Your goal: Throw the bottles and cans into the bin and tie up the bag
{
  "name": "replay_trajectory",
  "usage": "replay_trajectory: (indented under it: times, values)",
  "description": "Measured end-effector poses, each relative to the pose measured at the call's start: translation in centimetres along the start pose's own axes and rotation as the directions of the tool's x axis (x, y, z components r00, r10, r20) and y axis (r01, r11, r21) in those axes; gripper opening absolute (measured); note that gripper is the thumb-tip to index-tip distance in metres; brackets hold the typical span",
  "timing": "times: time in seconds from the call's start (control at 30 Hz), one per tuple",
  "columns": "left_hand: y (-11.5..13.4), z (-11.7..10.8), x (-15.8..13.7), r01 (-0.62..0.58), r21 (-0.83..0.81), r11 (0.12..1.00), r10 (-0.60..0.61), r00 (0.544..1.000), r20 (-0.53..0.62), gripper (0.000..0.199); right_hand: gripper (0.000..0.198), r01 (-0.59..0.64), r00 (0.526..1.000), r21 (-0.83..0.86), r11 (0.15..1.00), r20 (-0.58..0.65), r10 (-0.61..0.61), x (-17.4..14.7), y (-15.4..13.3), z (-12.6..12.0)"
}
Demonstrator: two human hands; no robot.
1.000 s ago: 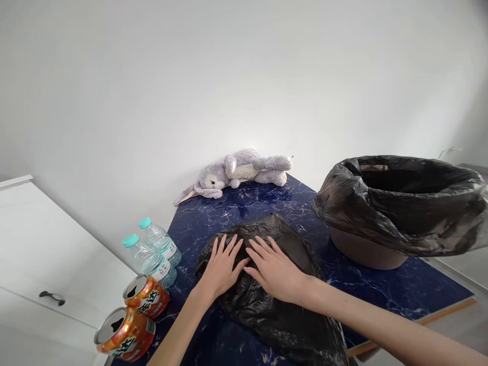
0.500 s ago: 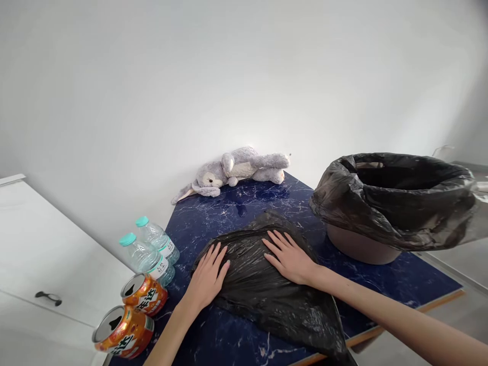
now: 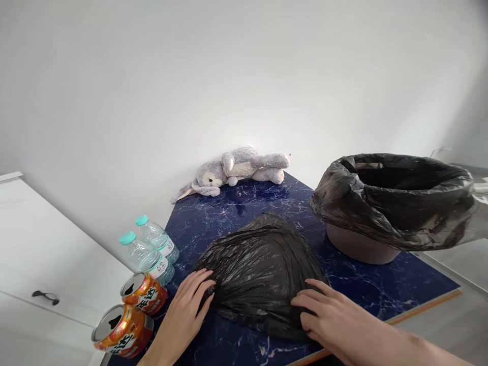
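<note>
A crumpled black garbage bag lies bunched on the table between my hands. My left hand is closed on its left edge, with black plastic showing between thumb and fingers. At the bag's lower right edge, my right hand has its fingers curled on the gathered plastic; the fingertips are partly hidden in the folds. Left of my left hand stand two open orange drink cans and, behind them, two clear plastic bottles with turquoise caps.
A trash bin, lined with a black bag, stands on the right of the dark blue marbled table. A grey plush rabbit lies on its side against the wall. To the left is a white cabinet with a dark handle.
Both hands have moved from flat on top of the bag to its lower left and right edges. The bag's lower right corner is drawn in, and its middle bulges more.
</note>
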State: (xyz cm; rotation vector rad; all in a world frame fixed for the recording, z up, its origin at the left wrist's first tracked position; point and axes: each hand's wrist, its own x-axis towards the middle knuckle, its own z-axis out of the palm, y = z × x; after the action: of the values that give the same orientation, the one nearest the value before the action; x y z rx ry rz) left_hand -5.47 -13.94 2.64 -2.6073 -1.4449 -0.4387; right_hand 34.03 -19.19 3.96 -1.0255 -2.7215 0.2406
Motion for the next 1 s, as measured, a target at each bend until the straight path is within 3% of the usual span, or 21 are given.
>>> replay_trajectory:
  times: [0.1,0.27,0.37,0.43,0.53,0.6,0.7,0.77,0.83,0.9,1.0]
  values:
    - [0.6,-1.2,-0.3,-0.008,-0.078,0.997,0.013,0.998,0.067,0.030,0.027,-0.021,0.998,0.029,0.999,-0.065,0.023,0.5,0.3,-1.9]
    - [2.2,-2.6,-1.1,0.081,-0.172,0.982,-0.061,0.991,0.116,0.038,0.021,-0.080,0.987,0.028,0.996,-0.139,0.083,1.0,-0.2,-7.0]
    - [3.4,-2.6,-1.8,0.117,-0.235,0.965,-0.094,0.990,0.110,0.024,0.027,-0.099,0.967,-0.087,0.991,-0.242,0.076,1.8,0.2,-9.4]
    - [4.0,-2.3,-2.0,0.165,-0.282,0.945,-0.153,0.986,0.066,0.027,0.028,-0.151,0.930,-0.184,0.971,-0.358,0.076,2.9,0.4,-10.7]
    - [4.6,-2.2,-1.3,0.323,-0.354,0.877,-0.314,0.946,0.085,0.037,0.024,-0.218,0.820,-0.247,0.944,-0.570,0.041,5.0,-0.7,-11.3]
    - [4.6,-2.2,-0.3,0.417,-0.387,0.822,-0.394,0.908,0.142,0.041,0.034,-0.168,0.789,-0.241,0.956,-0.614,-0.015,6.3,-2.3,-10.6]
    - [4.1,-2.0,1.1,0.478,-0.393,0.786,-0.449,0.878,0.169,0.042,0.043,-0.008,0.867,-0.216,0.976,-0.488,-0.101,7.8,-4.2,-8.1]
    - [3.6,-1.5,1.6,0.496,-0.378,0.782,-0.463,0.868,0.181,0.038,0.048,0.054,0.920,-0.194,0.980,-0.372,-0.124,8.8,-4.0,-5.8]
    - [3.3,-0.8,1.7,0.487,-0.327,0.810,-0.471,0.872,0.131,0.039,0.056,0.042,0.950,-0.181,0.983,-0.296,-0.095,9.8,-2.3,-3.5]
    - [3.2,-0.3,1.6,0.410,-0.213,0.887,-0.423,0.906,-0.019,0.044,0.057,-0.025,0.955,-0.160,0.987,-0.294,-0.024,11.0,0.4,-1.7]
    - [3.4,-0.2,1.6,0.194,0.010,0.981,-0.189,0.967,-0.171,0.045,0.054,-0.076,0.950,-0.158,0.984,-0.312,0.023,12.6,4.6,0.1]
